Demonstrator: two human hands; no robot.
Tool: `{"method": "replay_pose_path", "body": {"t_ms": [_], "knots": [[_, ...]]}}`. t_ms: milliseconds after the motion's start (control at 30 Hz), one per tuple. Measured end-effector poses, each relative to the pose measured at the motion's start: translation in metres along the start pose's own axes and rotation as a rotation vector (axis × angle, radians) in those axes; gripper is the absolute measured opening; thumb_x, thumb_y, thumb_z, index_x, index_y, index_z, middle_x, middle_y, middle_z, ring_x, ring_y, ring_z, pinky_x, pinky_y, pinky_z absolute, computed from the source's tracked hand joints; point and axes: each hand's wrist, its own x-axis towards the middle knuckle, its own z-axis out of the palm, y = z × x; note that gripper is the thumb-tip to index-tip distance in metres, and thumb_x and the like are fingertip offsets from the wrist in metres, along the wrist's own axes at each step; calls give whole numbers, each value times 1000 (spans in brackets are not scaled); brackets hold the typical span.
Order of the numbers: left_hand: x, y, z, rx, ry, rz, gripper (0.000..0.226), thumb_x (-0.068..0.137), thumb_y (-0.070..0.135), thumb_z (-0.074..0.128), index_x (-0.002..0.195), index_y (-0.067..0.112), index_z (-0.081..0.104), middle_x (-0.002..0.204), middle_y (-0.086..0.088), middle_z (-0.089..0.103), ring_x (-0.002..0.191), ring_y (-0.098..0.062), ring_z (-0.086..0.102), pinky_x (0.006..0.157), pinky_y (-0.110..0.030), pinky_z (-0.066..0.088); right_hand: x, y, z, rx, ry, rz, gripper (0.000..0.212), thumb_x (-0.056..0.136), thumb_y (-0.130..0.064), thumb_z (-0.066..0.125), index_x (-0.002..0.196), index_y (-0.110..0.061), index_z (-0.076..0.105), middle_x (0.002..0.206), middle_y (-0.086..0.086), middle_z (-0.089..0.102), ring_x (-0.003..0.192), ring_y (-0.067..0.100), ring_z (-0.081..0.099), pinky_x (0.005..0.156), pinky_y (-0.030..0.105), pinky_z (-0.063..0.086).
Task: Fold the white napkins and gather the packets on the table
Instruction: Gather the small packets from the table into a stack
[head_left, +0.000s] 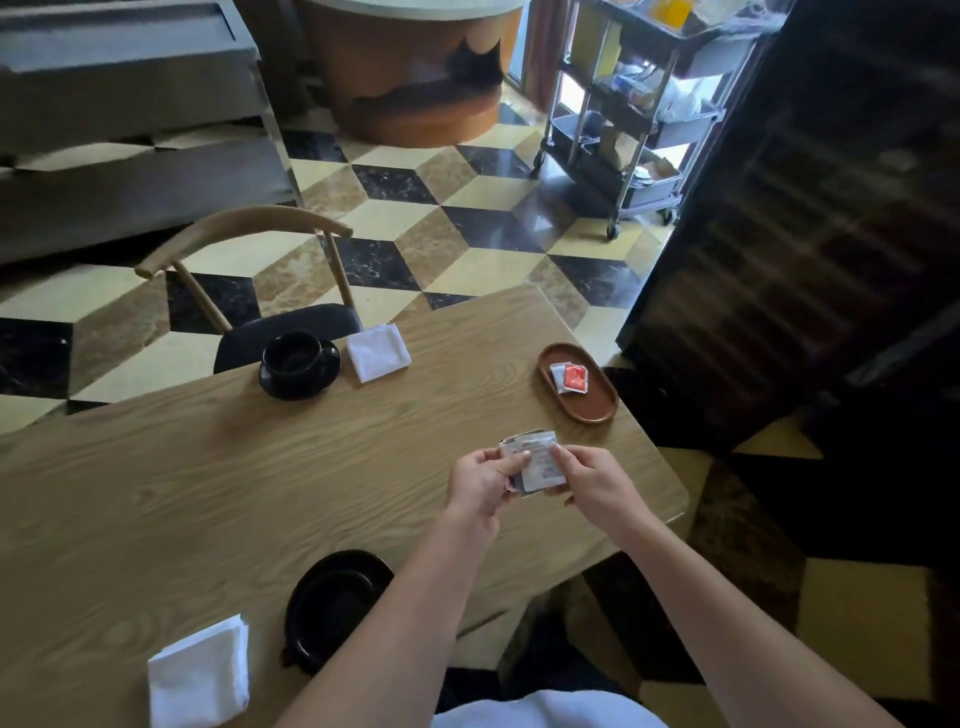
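Packets (531, 461) sit stacked above the table (208, 493), pinched at their edges between left hand (480, 486) and right hand (592, 480). Squaring the edges with both thumbs, then carrying them to the wooden tray (592, 408) beside the red packet (575, 376), looks the tidy course.

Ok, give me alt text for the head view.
Both hands, left hand and right hand, hold a stack of packets above the wooden table; an oval tray holding packets and two folded napkins lie nearby.
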Motion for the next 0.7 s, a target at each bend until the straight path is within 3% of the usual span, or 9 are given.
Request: {"method": "replay_pose_path", "body": {"t_ms": [100,233,400,500,700], "knots": [[3,-8,17,17,22,-31,25,79,0,79,97,3,62,79,-11,72,64,-18,70,57,-28,55,6,6,-15,-4,29,4,30,105,-28,49,106,-13,76,90,6,76,67,10,66,52,24,47],[17,-15,47,16,24,-44,18,79,-1,78,91,3,64,70,-9,73,51,-14,70,43,-21,51,26,20,-42,9,57,-10,28,103,-28,54,100,-14,78,90,5,78,82,21,71,70,36,51],[54,-18,102,30,104,-15,26,78,-1,79,97,2,62,79,-15,73,55,-19,70,43,-22,50,76,35,-87,102,47,-13,20,99,-25,61,93,-21,79,86,0,79,76,10,70,62,23,51],[84,-19,142,36,185,-1,27,78,1,80,91,8,57,82,-16,72,55,-20,69,41,-22,48,122,41,-124,63,-7,-27,19,96,-27,64,101,-17,79,90,-1,79,86,13,74,74,32,56],[126,-19,207,-37,303,-15,16,81,-5,75,83,5,63,78,-15,70,50,-15,68,41,-22,51,196,51,-178,18,-111,-1,21,94,-30,68,108,-17,77,95,-3,78,88,11,74,72,28,57]]}}
